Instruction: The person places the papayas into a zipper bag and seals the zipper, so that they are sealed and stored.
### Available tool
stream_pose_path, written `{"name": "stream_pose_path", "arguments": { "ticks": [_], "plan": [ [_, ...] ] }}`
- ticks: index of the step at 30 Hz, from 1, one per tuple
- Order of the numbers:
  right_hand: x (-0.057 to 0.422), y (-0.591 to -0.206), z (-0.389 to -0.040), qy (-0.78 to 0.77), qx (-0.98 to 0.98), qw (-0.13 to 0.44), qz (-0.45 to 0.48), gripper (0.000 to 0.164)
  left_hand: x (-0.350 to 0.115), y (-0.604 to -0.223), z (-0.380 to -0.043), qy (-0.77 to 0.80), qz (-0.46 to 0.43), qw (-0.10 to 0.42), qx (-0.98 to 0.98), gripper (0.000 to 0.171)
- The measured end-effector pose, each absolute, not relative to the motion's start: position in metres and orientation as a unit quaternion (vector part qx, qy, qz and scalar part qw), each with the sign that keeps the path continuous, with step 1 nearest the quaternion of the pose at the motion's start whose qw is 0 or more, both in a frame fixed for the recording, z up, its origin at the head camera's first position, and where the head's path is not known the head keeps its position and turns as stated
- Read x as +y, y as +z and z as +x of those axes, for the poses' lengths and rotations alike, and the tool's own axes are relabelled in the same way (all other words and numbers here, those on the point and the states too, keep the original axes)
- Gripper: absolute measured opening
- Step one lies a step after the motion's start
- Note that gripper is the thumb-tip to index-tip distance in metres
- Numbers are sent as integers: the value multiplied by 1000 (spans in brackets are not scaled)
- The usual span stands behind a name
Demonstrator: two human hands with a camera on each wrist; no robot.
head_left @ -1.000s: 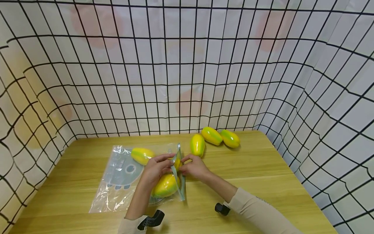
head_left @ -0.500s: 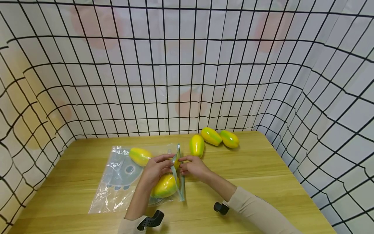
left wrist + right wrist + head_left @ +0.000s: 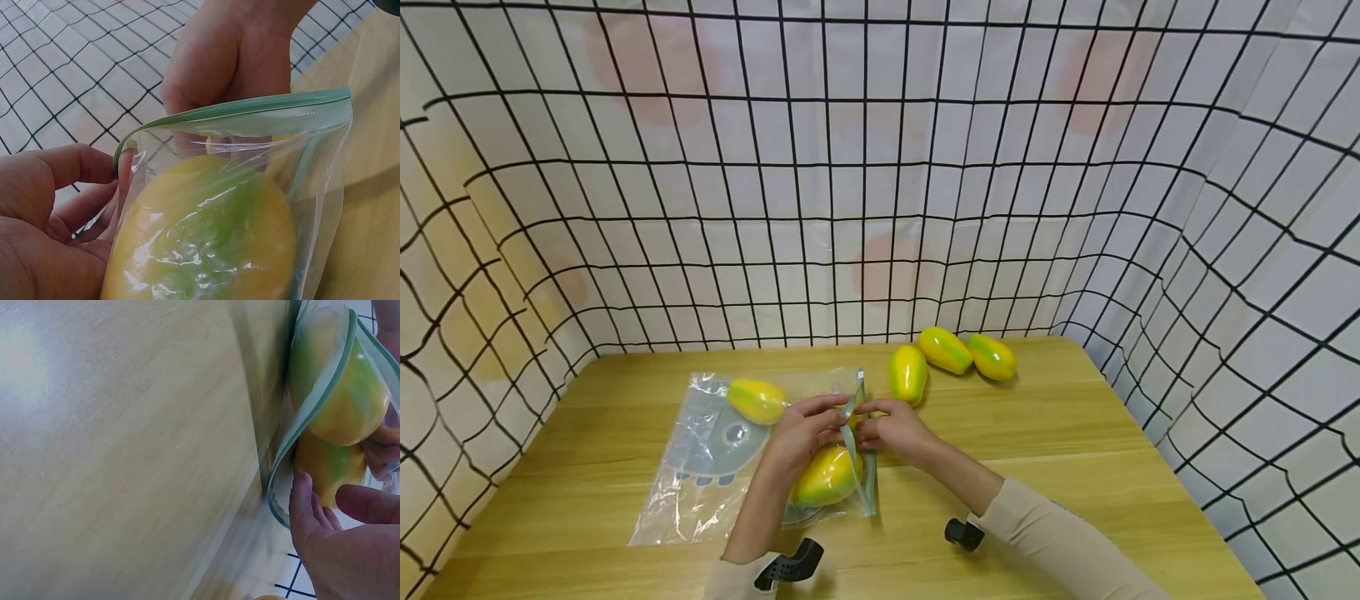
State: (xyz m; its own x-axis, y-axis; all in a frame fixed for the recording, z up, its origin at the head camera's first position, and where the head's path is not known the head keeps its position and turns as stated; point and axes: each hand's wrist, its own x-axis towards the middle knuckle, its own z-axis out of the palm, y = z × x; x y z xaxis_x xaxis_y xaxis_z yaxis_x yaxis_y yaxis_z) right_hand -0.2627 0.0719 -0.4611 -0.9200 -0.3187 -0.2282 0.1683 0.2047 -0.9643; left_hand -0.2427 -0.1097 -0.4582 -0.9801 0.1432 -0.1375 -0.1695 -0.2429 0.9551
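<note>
A clear zip bag with a green zip edge lies on the table, its mouth to the right. My left hand pinches one lip of the mouth. Inside are a papaya at the back left and a papaya nearer me. A third papaya lies in the mouth between my hands, partly hidden. Fingertips of my right hand touch its outer end, thumb and fingers apart around it in the right wrist view.
Back right of the bag lie three more papayas: one upright to my view, one slanted and one rightmost. Black grid netting over a pale sheet surrounds the back and sides of the wooden table.
The back-left papaya has slid slightly left inside the bag. My right hand has moved a little left, farther into the mouth. My left hand keeps its place at the lip.
</note>
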Motion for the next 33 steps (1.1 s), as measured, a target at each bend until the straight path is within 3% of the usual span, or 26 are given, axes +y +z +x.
{"name": "stream_pose_path", "arguments": {
  "ticks": [15, 24, 33],
  "plan": [
    [74, -461, -263, -628, 751, 185, -84, 44, -111, -458, -242, 790, -9, 96, 606, 36],
    [92, -444, -267, -562, 811, 134, -94, 48, -110, -459, -243, 785, -12, 95, 611, 35],
    [114, -434, -278, -494, 866, 36, -67, 49, -110, -459, -243, 785, -13, 95, 612, 36]
  ]
}}
